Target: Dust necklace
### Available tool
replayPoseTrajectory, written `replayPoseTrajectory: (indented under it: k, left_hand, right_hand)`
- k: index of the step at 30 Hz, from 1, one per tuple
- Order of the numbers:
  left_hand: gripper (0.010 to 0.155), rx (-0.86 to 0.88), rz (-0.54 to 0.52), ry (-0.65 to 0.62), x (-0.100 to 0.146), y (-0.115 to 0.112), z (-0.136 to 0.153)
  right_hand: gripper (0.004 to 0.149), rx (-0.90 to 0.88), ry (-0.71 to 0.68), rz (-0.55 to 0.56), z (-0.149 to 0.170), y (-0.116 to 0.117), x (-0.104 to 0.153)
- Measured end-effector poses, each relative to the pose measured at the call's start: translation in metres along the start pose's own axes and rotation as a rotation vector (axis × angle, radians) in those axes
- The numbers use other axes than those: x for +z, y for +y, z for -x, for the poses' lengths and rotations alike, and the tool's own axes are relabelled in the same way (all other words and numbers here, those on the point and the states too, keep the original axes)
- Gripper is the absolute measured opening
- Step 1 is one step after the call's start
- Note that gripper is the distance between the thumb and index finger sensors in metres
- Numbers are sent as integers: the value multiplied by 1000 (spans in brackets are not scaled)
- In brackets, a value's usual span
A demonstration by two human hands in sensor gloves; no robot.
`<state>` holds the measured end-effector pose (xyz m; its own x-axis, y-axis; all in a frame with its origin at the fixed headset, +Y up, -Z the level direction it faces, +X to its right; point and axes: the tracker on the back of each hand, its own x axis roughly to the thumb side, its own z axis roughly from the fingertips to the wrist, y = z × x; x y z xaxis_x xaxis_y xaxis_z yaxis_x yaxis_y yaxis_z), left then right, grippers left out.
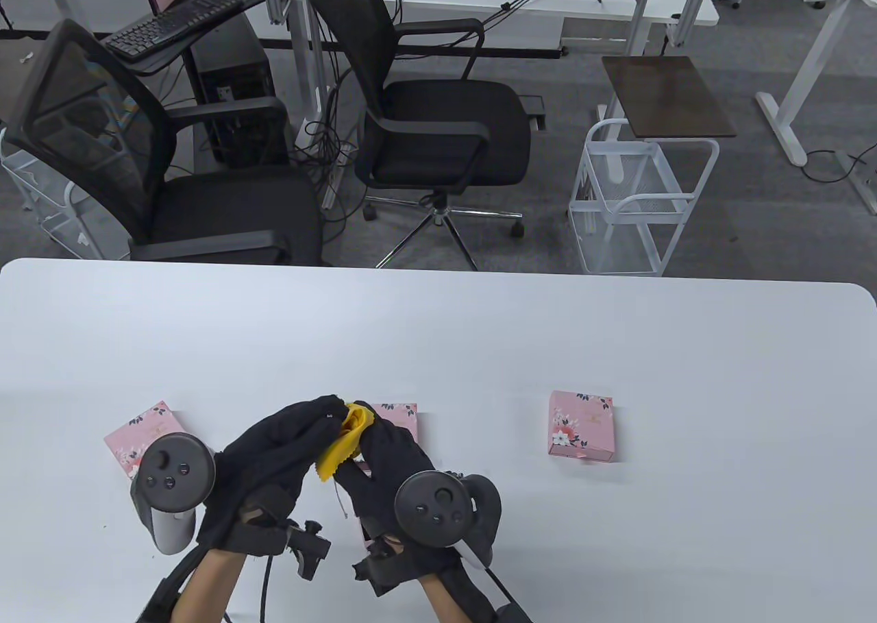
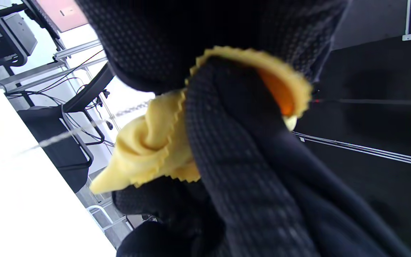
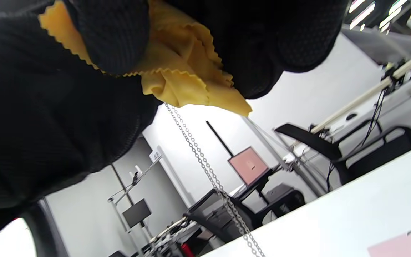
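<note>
Both gloved hands meet above the table's near edge around a yellow cloth (image 1: pixel 340 447). My right hand (image 1: pixel 375 439) grips the bunched cloth (image 3: pixel 187 76) between thumb and fingers. My left hand (image 1: pixel 326 414) pinches at the cloth's top, where the necklace's upper end is hidden. The thin silver necklace chain (image 1: pixel 338 497) hangs down from under the cloth, clear of the table. The chain shows plainly in the right wrist view (image 3: pixel 205 166). It is blurred in the left wrist view (image 2: pixel 84 126), running out beside the cloth (image 2: pixel 148 146).
Pink floral boxes lie on the white table (image 1: pixel 438 335): one (image 1: pixel 133 434) by my left hand, one (image 1: pixel 401 414) behind the hands, one (image 1: pixel 581 425) to the right. A pink piece (image 1: pixel 365 535) shows under my right wrist. Office chairs stand beyond the far edge.
</note>
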<state>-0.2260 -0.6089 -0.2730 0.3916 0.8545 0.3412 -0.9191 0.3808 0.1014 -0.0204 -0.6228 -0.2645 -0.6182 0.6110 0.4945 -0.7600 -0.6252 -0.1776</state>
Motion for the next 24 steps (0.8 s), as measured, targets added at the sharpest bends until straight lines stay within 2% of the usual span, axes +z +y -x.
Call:
replayPoseTrajectory:
  k: [3,9,13,17,24]
  left_hand:
    - [39,-21,-3,-12,2,-5,-3]
    - [39,-27,67,-23,1,-10,-5]
    - [39,-32,76,-15,2,-11,-5]
    - [39,-35,54,-22,2,-8,-6]
    - [39,-95,10,-53,3,-3,-10]
  right_hand:
    - [65,57,10,65,-1,0,2]
    - [61,55,59,117,1,-2,3]
    - [53,96,61,144,0,-2,4]
    - [48,107,52,136,0,-2,4]
    - [43,85,15,42,-1,-1,1]
